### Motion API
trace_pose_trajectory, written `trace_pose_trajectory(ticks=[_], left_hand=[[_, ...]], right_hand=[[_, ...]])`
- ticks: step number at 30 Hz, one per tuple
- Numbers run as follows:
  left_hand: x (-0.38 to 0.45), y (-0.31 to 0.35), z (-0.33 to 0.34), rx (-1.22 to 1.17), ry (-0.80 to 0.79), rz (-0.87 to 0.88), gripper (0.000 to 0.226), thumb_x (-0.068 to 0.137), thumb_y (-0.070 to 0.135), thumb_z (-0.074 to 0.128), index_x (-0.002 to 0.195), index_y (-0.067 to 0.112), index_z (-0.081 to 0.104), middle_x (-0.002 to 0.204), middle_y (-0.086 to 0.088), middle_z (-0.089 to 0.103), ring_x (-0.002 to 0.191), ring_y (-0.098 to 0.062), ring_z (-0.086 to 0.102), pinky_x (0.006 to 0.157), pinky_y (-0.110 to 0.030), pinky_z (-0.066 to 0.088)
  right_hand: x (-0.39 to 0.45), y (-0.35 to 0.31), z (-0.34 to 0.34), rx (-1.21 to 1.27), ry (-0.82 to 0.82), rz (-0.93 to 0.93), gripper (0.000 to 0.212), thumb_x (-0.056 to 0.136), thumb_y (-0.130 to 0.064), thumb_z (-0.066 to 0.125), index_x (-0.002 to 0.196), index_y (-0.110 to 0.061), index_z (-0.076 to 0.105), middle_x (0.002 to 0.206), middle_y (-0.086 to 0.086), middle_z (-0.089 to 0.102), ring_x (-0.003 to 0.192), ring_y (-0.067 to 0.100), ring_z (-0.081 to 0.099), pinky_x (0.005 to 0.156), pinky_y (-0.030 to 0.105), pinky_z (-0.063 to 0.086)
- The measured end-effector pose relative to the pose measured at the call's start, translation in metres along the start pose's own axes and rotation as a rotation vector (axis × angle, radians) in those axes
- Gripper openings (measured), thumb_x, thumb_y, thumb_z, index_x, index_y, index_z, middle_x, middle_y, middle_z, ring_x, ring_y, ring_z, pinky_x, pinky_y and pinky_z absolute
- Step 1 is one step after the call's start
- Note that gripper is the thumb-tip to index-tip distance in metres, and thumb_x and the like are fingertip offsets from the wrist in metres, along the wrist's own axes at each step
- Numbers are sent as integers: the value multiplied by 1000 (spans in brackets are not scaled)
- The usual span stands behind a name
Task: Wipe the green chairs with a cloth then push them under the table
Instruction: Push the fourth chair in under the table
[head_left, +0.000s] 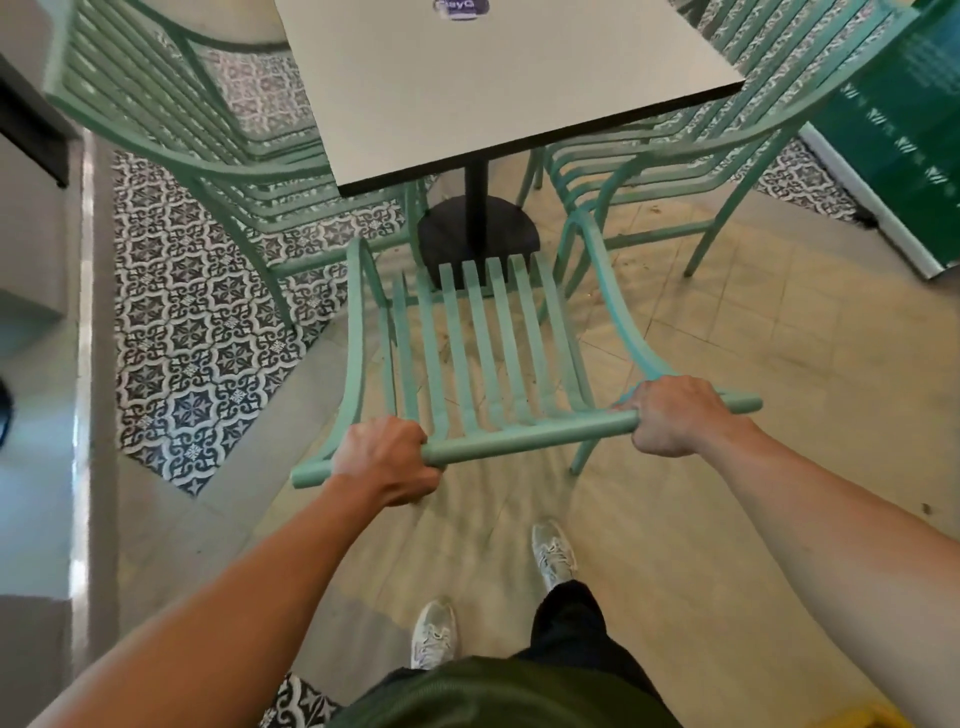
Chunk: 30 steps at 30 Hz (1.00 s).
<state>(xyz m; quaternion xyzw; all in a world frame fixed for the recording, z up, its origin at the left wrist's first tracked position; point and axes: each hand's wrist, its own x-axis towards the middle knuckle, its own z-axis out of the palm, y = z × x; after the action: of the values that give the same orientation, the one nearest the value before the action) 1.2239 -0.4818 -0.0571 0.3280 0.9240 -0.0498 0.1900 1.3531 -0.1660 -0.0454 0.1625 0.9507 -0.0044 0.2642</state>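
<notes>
**Barely any readable text here**

Only real lettering is on a purple sticker (461, 7) at the far edge of the worktop (467, 93), cut off by the frame. Looks like "ClayQ", not sure. The green board (904, 119) on the right has white print, too blurry to read.

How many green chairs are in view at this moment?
3: the near chair gripped by both hands, one left of the table, one right of it. Others may be hidden.
</notes>
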Motion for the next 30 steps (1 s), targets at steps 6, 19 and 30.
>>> trace_pose_trajectory(ticks=[6, 19, 30], left_hand=[[45, 31, -21, -21, -6, -61, 37, 73, 61, 52, 83, 31, 70, 63, 9, 54, 57, -10, 51, 52, -27, 36], [109, 71, -48, -51, 28, -142, 39, 74, 64, 51, 81, 31, 71, 62, 9, 55, 59, -13, 54, 53, -27, 41], [135, 85, -61, -87, 46, -155, 38, 76, 64, 52, 74, 29, 68, 61, 8, 56, 56, -11, 54, 51, -27, 41]], right_hand=[[57, 48, -18, -36, 14, -58, 59, 59, -38, 41, 114, -39, 63, 98, -6, 65, 93, 22, 60, 74, 35, 48], [131, 111, -48, -101, 59, -159, 48, 58, -37, 44, 100, -40, 67, 67, -15, 49, 69, 17, 49, 58, 31, 36], [159, 133, -66, -125, 65, -148, 18, 62, -38, 54, 78, -31, 57, 66, -8, 52, 60, 11, 43, 57, 32, 33]])
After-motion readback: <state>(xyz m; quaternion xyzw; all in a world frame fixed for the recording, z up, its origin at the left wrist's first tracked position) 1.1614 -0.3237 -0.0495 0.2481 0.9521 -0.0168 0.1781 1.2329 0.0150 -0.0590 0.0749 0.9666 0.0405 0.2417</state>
